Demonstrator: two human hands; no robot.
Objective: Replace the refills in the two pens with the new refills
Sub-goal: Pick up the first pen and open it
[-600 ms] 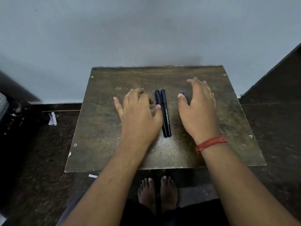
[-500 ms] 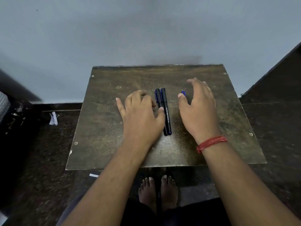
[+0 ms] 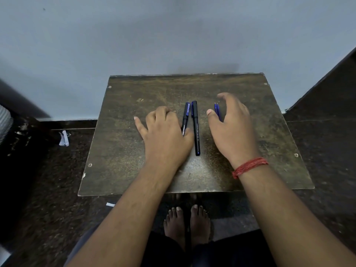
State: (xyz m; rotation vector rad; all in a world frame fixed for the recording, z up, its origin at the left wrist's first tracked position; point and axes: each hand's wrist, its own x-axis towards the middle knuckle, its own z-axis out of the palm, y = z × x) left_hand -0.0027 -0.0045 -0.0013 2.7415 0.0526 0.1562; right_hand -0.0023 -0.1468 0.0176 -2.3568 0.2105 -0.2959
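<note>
Pens (image 3: 192,124) — two of them — are lying side by side, touching, near the middle of the desk (image 3: 119,151), caps pointing away from me. My left hand (image 3: 163,137) is resting palm-down just left of them, fingers (image 3: 159,112) loosely curled and holding nothing, its thumb side touching the nearer pen. My right hand (image 3: 231,128) is hovering on the other side, spread and empty, partly covering the new refills (image 3: 217,110), whose blue tips are showing beside my thumb. I am judging the pens light, stiff and smooth, likely to roll, so best pinched at mid-barrel; the refills look thin and bendable — gentler handling there. No containers are showing.
</note>
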